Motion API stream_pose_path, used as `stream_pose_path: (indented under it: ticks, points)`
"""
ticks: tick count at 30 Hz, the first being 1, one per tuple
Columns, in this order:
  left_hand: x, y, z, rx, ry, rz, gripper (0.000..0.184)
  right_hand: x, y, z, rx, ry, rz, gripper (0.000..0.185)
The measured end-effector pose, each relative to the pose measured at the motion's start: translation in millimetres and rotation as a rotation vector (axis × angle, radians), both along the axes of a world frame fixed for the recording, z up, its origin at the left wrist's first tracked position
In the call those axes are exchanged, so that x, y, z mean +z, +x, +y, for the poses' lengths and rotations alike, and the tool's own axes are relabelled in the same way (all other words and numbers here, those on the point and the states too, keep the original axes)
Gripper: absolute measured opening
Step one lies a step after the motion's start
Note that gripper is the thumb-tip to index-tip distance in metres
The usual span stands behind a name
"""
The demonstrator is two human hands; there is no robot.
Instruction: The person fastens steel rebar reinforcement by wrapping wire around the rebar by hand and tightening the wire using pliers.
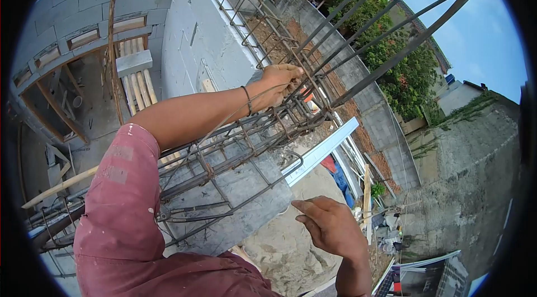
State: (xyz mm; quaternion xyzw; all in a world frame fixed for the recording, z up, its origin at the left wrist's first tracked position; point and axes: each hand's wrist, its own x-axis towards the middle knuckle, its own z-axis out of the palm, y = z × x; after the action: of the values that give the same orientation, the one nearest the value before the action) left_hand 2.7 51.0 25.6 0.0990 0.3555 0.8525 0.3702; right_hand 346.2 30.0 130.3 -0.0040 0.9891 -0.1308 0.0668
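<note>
My left hand reaches out to the steel rebar cage, at the joint where upright bars meet the horizontal ones. Its fingers are closed at this joint. A thin tie wire runs across the forearm into the hand; the fingertips and the wire's end are partly hidden. My right hand hovers at the lower right, apart from the cage. The fingers lie together, slightly bent, with the thumb apart and nothing visible between them. Long vertical rebars rise from the joint toward the upper right.
A second run of rebar cage lies along the top of the white block wall. Below are a sand pile, a pale board, and timber poles. A grey boundary wall stands at the right, far below my level.
</note>
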Motion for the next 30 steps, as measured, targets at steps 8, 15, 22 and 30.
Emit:
stream_pose_path:
  ticks: [8, 15, 22, 30]
  points:
    - [10.1, 3.3, -14.4, 0.057, -0.179, 0.123, 0.024, 40.5, -145.3, 36.0, -0.389, -0.016, 0.609, 0.037]
    - [6.2, 16.7, -7.6, 0.304, -0.097, 0.251, 0.022, -14.6, -233.8, 46.6, -0.67, -0.555, 0.921, 0.073]
    - [-3.4, 9.2, 7.5, 0.216, -0.036, 0.214, 0.019, -41.0, -258.5, 82.7, -0.755, -0.708, 1.005, 0.066]
    - [9.0, 3.7, -8.0, -0.033, 0.024, -0.028, 0.027, -41.8, -267.6, 91.0, -0.76, -0.567, 1.038, 0.016]
